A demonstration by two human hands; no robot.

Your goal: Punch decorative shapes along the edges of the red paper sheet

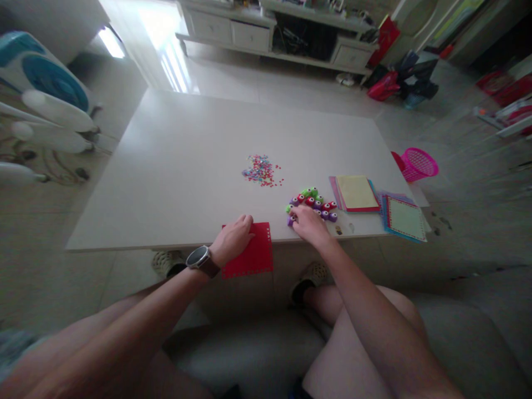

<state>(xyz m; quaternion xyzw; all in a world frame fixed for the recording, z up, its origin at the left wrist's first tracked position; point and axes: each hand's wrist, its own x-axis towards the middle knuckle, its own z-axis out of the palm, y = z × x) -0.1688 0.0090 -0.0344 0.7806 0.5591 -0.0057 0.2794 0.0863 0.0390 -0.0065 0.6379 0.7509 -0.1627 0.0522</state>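
My left hand, with a watch on its wrist, lies on a red sheet that overhangs the table's front edge. Small notches or holes run along the sheet's right and lower edges. The left fingers are closed together at the sheet's upper edge. My right hand reaches into a cluster of small purple, red and green pieces with eye-like dots. Its fingers are pressed together at the cluster's left side; whether they grip a piece is too small to tell. Behind the hands lies a pile of tiny colourful confetti bits.
On the white table, a stack of coloured paper lies right of the cluster. Further right, another stack has a pale, red-bordered top sheet. A pink basket stands beyond the right edge. A white cabinet is at the back.
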